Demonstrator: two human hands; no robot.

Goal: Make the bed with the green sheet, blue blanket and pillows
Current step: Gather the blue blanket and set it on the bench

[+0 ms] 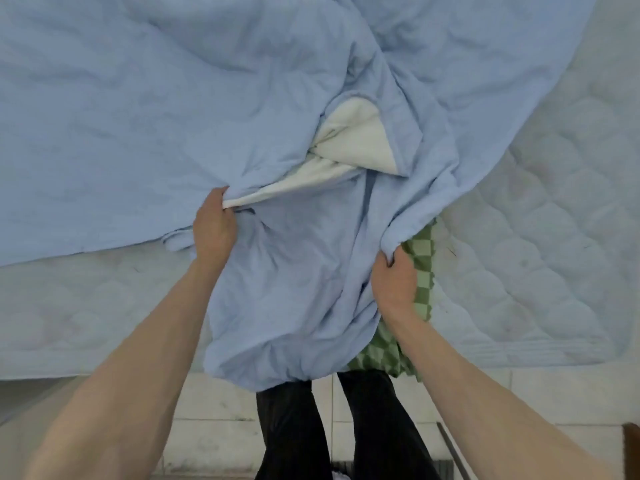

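Across the bare mattress (540, 209), both hands bunch the blue blanket (138, 98); green sheet (424, 271) apparently unspread beneath, pillows unseen.

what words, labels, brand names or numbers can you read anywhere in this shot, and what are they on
None: no text can be read in this view.
The blue blanket and its white underside show no tag or print.
The green checked sheet carries only its pattern.
The quilted mattress shows stitching and a few marks, no label.
The left hand and right hand hide no visible tag.
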